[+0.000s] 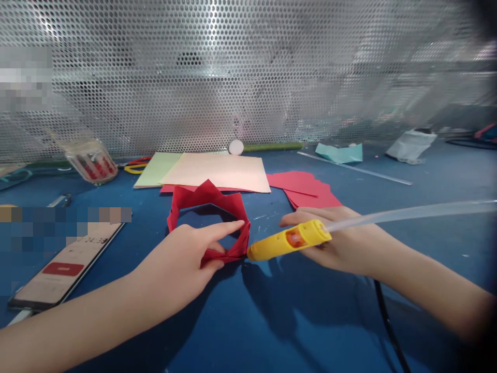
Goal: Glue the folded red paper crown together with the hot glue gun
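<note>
A red folded-paper ring (209,194) with pointed upper edges stands on the blue table. My left hand (194,248) grips its near right side, thumb outside and index finger stretched along the inner wall. In my right hand (334,243) is a yellow hot glue gun (289,241), with a long translucent glue stick (411,212) running out of its back to the right. The gun's nozzle meets or nearly meets the ring's right corner. My right fingers are partly hidden behind the gun.
Behind the ring lie cream paper sheets (221,171) and red paper pieces (310,187). At left are a phone (64,264), a tilted jar (91,160) and scissors (135,166). A teal paper piece (339,153) and a glue stick (373,172) lie at back right. A black cord (388,321) crosses the near right.
</note>
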`<state>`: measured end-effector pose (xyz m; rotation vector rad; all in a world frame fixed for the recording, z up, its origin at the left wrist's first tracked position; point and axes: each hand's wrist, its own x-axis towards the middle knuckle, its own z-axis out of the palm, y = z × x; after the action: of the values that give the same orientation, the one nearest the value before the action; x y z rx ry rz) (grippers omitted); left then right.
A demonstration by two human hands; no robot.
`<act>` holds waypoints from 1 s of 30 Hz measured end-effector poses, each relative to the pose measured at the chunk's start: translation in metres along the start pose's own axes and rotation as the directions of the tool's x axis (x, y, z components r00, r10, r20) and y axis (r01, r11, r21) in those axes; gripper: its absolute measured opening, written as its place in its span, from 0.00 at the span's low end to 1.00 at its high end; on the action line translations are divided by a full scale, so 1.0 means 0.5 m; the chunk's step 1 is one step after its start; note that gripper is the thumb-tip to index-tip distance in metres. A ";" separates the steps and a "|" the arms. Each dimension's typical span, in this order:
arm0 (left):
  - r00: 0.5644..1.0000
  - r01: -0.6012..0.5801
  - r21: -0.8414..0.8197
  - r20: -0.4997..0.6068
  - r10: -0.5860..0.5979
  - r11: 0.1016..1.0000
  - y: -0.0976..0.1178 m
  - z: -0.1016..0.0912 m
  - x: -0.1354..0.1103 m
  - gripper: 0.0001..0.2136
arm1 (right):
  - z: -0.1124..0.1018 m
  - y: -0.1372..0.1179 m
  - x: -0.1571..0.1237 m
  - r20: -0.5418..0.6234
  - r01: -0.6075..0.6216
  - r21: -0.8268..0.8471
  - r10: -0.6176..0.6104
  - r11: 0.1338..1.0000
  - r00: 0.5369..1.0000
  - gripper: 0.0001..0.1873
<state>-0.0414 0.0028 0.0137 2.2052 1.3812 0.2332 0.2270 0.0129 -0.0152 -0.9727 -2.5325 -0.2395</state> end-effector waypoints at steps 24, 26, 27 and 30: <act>0.983 -0.165 0.206 0.117 0.143 0.964 -0.004 -0.005 -0.007 0.18 | -0.029 0.009 0.008 -0.002 0.445 -0.293 -0.467 0.846 0.884 0.07; 0.984 -0.158 0.210 0.111 0.137 0.965 -0.006 -0.004 -0.009 0.17 | -0.028 0.010 0.007 0.000 0.452 -0.298 -0.473 0.841 0.881 0.07; 0.986 -0.153 0.216 0.106 0.132 0.964 -0.006 -0.003 -0.010 0.17 | -0.028 0.011 0.007 -0.001 0.454 -0.302 -0.477 0.838 0.879 0.07; 0.988 -0.147 0.225 0.086 0.131 0.963 -0.006 -0.002 -0.011 0.16 | -0.026 0.009 0.009 0.002 0.449 -0.319 -0.473 0.835 0.881 0.07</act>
<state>-0.0468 -0.0008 0.0136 2.4807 1.2708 0.0442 0.2312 0.0153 -0.0013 -0.4132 -2.6696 -0.8250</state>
